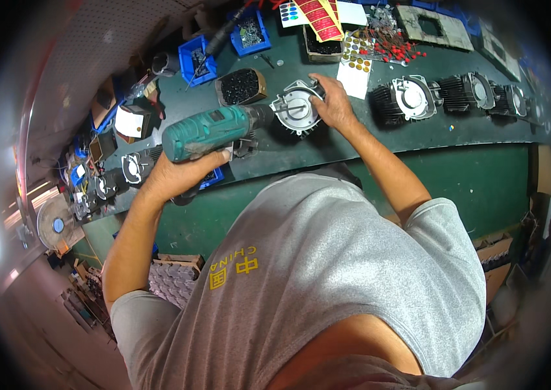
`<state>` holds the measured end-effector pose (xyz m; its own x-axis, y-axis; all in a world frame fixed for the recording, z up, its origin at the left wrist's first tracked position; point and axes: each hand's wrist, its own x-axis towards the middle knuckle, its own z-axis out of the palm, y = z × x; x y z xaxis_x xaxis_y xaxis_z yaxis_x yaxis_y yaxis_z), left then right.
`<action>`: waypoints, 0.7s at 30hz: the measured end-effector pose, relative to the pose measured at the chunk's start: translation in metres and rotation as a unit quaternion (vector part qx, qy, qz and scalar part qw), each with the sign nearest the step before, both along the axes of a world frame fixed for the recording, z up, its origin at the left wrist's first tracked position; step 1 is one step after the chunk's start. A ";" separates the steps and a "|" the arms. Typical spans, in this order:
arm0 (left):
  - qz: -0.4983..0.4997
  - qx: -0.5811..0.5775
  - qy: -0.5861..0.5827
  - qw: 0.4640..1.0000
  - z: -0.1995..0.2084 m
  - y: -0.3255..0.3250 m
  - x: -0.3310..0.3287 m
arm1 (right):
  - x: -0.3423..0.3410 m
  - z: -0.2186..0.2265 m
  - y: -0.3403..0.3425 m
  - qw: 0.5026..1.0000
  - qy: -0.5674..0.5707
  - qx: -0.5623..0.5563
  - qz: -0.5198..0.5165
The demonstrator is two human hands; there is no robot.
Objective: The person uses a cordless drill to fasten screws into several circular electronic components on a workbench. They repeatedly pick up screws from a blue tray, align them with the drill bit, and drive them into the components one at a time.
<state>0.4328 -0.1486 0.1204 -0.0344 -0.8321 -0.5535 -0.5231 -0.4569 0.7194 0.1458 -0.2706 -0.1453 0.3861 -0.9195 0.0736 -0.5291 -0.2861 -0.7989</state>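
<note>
My left hand (192, 170) is wrapped round the grip of a teal cordless drill (205, 132), which lies level with its black chuck toward the right. The drill's bit reaches over the face of a round metal motor housing (297, 112); I cannot tell whether its tip touches a screw. This housing has a pale, flanged face turned up and dark sides. On its right rim my right hand (335, 104) is closed, fingers at the far edge and thumb toward the face. An open box of small black screws (242, 87) stands just beyond the drill.
Finned housings (412, 97) line the bench's right side, and more housings (134, 168) sit at the left. Blue bins of hardware (196, 60), red sticker sheets (320, 18), red-tipped parts (400, 52) and a stone-like block (435, 29) stand along the back. The green bench (353, 140) ends near my body.
</note>
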 end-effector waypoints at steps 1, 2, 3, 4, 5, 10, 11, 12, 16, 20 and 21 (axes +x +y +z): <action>0.008 0.008 -0.003 1.000 -0.002 0.004 -0.001 | -0.001 0.000 0.001 1.000 0.000 0.006 0.001; -0.012 -0.032 0.021 0.999 -0.009 0.009 0.001 | -0.001 0.001 0.001 1.000 0.000 0.010 0.002; -0.001 -0.025 0.025 0.999 -0.013 0.013 0.002 | -0.002 0.002 0.000 1.000 0.000 0.015 0.003; 0.009 -0.017 0.030 0.999 -0.017 0.017 0.003 | -0.005 -0.007 -0.002 1.000 0.001 -0.003 0.020; 0.020 -0.010 0.034 0.999 -0.018 0.020 0.004 | -0.005 0.000 -0.002 1.000 -0.006 0.015 0.019; 0.050 -0.030 0.042 0.997 -0.016 0.032 0.001 | -0.018 0.041 0.008 0.996 -0.062 0.011 -0.055; 0.056 -0.034 0.047 0.997 -0.018 0.035 0.002 | -0.022 0.046 0.012 0.993 -0.084 -0.027 -0.084; 0.062 -0.038 0.051 0.996 -0.020 0.037 0.003 | -0.026 0.051 0.016 0.987 -0.097 -0.044 -0.118; 0.086 -0.041 0.076 0.993 -0.021 0.041 0.000 | -0.025 0.074 0.035 0.907 -0.318 0.249 -0.121; 0.095 -0.035 0.087 0.991 -0.025 0.046 0.002 | -0.027 0.093 0.034 0.699 -0.527 0.472 -0.106; 0.100 -0.028 0.080 0.991 -0.025 0.047 0.002 | -0.028 0.093 0.035 0.700 -0.522 0.476 -0.107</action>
<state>0.4348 -0.1016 0.0952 0.0513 -0.8605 -0.5069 -0.3038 -0.4969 0.8129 0.1182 -0.2356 -0.0528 0.4256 -0.7715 -0.4729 0.5345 0.6360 -0.5565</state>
